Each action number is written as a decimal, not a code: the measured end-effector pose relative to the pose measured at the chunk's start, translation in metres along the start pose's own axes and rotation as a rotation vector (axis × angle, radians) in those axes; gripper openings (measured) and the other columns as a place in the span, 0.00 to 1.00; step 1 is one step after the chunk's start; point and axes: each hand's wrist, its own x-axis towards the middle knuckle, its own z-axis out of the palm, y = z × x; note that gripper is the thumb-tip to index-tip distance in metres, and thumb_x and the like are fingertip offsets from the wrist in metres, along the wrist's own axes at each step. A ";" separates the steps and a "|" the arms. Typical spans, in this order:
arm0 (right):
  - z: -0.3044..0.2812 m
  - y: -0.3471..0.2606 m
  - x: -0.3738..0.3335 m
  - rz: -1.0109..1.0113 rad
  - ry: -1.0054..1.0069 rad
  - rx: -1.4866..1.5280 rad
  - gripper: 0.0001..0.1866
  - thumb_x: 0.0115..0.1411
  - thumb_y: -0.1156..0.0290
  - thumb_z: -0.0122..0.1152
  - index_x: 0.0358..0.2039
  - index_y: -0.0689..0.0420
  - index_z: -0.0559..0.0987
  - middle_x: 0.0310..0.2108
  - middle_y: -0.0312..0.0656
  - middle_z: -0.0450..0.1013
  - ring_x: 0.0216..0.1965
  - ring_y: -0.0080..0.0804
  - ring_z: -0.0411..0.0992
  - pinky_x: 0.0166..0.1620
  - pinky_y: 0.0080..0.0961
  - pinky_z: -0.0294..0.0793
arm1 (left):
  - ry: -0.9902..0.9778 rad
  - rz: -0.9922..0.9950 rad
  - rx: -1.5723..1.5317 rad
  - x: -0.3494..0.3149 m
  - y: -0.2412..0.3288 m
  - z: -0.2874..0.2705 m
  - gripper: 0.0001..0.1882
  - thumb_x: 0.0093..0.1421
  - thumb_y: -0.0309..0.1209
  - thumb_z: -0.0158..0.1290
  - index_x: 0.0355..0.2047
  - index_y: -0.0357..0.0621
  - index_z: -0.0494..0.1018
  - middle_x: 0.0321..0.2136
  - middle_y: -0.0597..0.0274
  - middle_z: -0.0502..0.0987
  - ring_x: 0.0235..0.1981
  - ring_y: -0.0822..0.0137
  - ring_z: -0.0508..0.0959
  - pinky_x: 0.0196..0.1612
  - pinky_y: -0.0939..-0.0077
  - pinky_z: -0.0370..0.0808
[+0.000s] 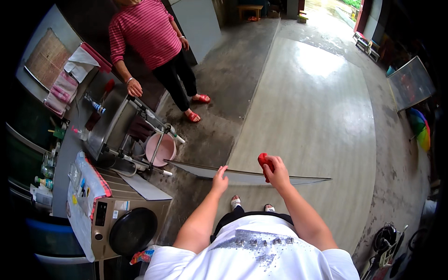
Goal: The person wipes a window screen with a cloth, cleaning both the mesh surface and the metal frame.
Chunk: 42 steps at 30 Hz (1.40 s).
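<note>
A long thin pale panel [298, 178] stands on edge across the floor in front of me, running from near the washing machine to the right. My left hand [219, 176] rests on its top edge, fingers apart. My right hand [278, 171] is closed on a small red tool [264, 163] held against the same edge, a little to the right. My feet in sandals show just below the panel.
A person in a striped red top and red sandals [148, 37] stands at the back left beside a metal sink stand [116, 126]. A pink bucket [160, 149] sits under it. A front-loading washing machine [126, 224] is at my left. A large light floor sheet [317, 107] lies ahead.
</note>
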 end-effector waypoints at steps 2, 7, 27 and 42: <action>0.001 0.001 -0.003 0.075 -0.114 -0.094 0.14 0.57 0.66 0.58 0.44 0.52 0.77 0.42 0.43 0.72 0.42 0.44 0.73 0.44 0.34 0.74 | -0.012 -0.019 0.015 0.001 0.000 0.000 0.26 0.51 0.20 0.46 0.53 0.40 0.69 0.54 0.47 0.70 0.61 0.51 0.64 0.62 0.65 0.62; 0.014 0.013 -0.001 0.099 -0.195 -0.169 0.11 0.57 0.64 0.57 0.41 0.48 0.79 0.42 0.41 0.73 0.43 0.43 0.73 0.44 0.35 0.74 | -0.021 0.022 0.042 0.006 -0.002 0.004 0.26 0.50 0.19 0.44 0.52 0.41 0.70 0.54 0.49 0.70 0.62 0.51 0.63 0.63 0.64 0.60; -0.048 0.098 0.003 0.282 0.183 0.182 0.12 0.57 0.68 0.59 0.42 0.54 0.78 0.37 0.46 0.74 0.37 0.38 0.74 0.41 0.31 0.74 | -0.051 0.049 0.030 0.010 -0.006 0.005 0.26 0.49 0.16 0.43 0.51 0.39 0.71 0.55 0.49 0.70 0.63 0.52 0.61 0.64 0.65 0.58; -0.455 0.264 -0.193 0.736 0.948 -0.499 0.14 0.55 0.65 0.60 0.39 0.59 0.79 0.33 0.45 0.78 0.35 0.34 0.76 0.40 0.30 0.74 | -0.090 0.051 0.020 0.012 -0.019 0.009 0.26 0.50 0.14 0.40 0.51 0.36 0.70 0.56 0.49 0.68 0.65 0.54 0.59 0.63 0.67 0.57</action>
